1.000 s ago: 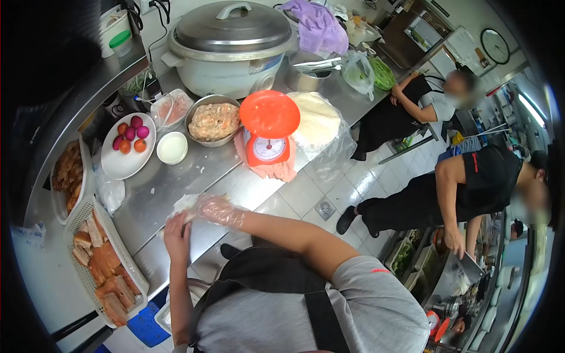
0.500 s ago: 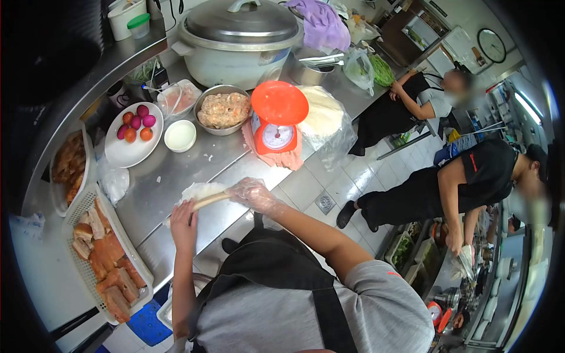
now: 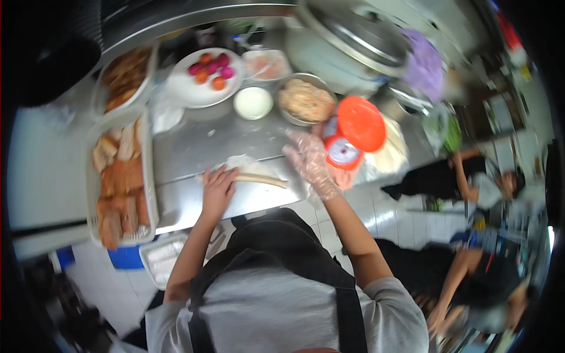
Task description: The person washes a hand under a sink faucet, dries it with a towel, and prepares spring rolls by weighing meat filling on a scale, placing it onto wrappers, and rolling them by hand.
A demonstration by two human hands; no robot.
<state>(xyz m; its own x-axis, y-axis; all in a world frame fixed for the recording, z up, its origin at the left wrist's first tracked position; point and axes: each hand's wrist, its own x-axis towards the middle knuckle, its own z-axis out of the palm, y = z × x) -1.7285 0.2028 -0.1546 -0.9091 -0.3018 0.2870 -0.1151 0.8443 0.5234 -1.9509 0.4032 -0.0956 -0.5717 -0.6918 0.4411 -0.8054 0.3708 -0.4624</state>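
Note:
A wooden rolling pin [image 3: 262,179] lies across a thin white sheet of dough [image 3: 242,161] near the front edge of the steel counter. My bare left hand [image 3: 218,189] is closed over the pin's left part, and the pin's right end sticks out uncovered. In a clear plastic glove, my right hand [image 3: 312,162] is off the pin, fingers spread and holding nothing. It is just below a metal bowl of pinkish minced filling [image 3: 306,100] and left of an orange kitchen scale [image 3: 343,152]. Whether the fingertips touch the counter I cannot tell.
Behind are a small white bowl [image 3: 253,103], a plate [image 3: 179,88] of pink and orange eggs or fruit, and a large lidded pot [image 3: 329,56]. A white basket [image 3: 152,176] of meat slabs stands left. Two co-workers [image 3: 482,182] are at the right.
My right hand has let go of the rolling pin and moved up and right toward the filling bowl and scale. My left hand stays on the pin. The camera view has turned.

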